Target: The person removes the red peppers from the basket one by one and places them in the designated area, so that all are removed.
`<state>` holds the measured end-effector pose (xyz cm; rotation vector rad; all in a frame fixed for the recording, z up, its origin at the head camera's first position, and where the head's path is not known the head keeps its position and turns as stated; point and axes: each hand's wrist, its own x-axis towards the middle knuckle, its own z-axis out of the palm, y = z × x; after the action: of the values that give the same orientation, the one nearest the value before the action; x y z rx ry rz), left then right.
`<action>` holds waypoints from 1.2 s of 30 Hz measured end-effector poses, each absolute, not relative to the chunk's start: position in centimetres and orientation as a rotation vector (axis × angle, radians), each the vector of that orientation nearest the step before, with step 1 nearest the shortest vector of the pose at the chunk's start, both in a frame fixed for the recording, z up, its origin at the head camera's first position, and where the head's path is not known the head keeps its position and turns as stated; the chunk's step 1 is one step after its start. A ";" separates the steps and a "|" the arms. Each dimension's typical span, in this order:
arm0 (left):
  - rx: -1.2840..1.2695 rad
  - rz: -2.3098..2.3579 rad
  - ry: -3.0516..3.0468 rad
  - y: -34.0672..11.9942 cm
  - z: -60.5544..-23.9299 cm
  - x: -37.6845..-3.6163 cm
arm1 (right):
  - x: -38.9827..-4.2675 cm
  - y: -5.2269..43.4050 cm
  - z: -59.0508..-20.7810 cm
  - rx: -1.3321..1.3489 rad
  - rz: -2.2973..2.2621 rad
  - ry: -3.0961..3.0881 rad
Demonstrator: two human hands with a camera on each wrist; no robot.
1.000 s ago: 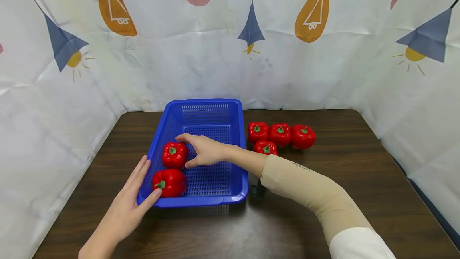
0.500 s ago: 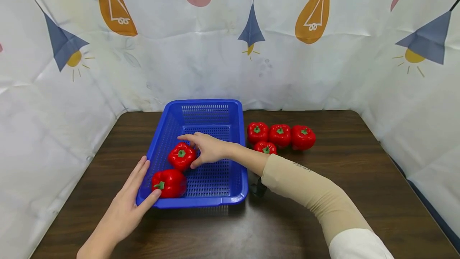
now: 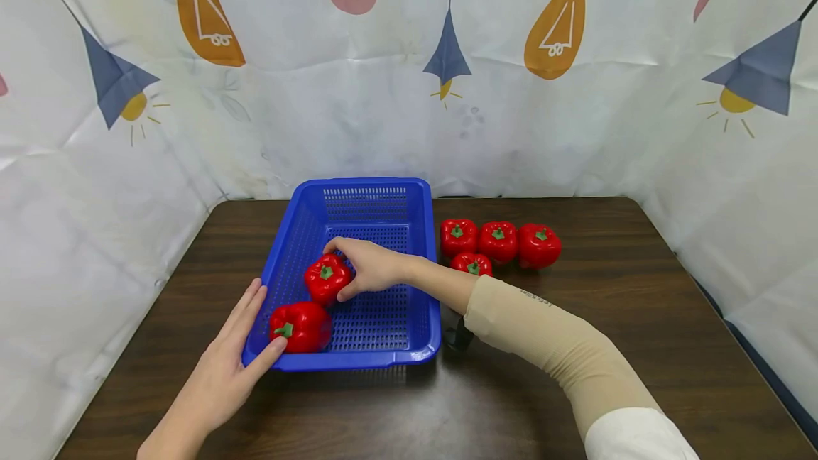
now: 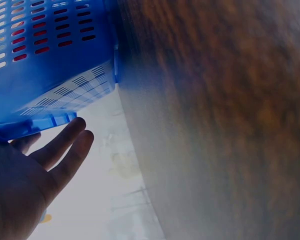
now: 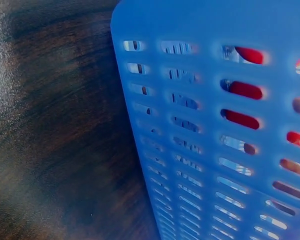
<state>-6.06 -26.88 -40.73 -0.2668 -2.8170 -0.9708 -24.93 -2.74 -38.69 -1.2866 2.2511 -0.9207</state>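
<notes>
the right hand (image 3: 369,265) clasps a glossy red plastic bell pepper (image 3: 326,277) mid-tray, while the flat, open-fingered left hand (image 3: 225,372) rests against the perforated blue plastic tray's (image 3: 383,358) near-left corner.

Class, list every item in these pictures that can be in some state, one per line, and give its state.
Blue basket: upright on the table, holding two peppers.
Held pepper: inside the basket, stem up, in the right hand's grip.
Front pepper: lying on its side in the basket.
Four peppers: outside the basket, on the table.
Right hand: fingers curled round the held pepper.
Left hand: flat, fingers straight against the basket's corner.
</notes>
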 end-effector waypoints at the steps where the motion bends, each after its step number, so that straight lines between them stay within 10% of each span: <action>1: -0.267 -0.970 -2.820 -26.9 -40.7 -6.0 | -24.9 -2.7 -38.7 -1.291 -0.926 2.248; 36: -0.282 -0.989 -2.808 -27.0 -40.7 -6.0 | -21.3 7.6 -33.0 -1.124 -1.424 2.190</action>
<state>-6.03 -26.99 -40.74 -0.2823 -2.8084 -0.9889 -21.27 7.59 -33.04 -1.1244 2.1905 -1.4240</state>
